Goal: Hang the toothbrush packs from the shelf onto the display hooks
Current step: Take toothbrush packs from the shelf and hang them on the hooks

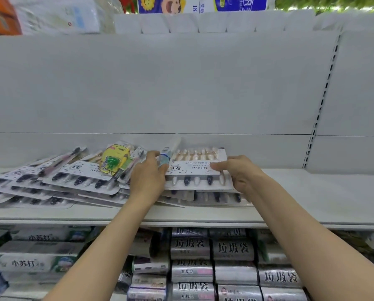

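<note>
While both bare forearms reach in over the white shelf (301, 198), the hands meet at a multi-brush toothbrush pack (200, 170) lying on top of the right-hand stack. The left hand (148, 179) grips that pack's left edge, its fingers curled down over the card and its thumb up beside a narrow blue-and-white pack (167, 154) that stands tilted against it. The right hand (239, 172) pinches the right side of the same card, thumb on the printed face, the other fingers folded under the edge. More toothbrush packs (58, 183) are fanned in an overlapping, sliding heap across the left of the shelf, with a yellow cartoon pack (114, 158) resting on them near the middle. The back panel (160, 83) above is plain; display hooks may sit out of frame, as the blur hides fine detail. Below the shelf are silver bag rolls (233, 248) and toothpaste boxes (29, 261).
</note>
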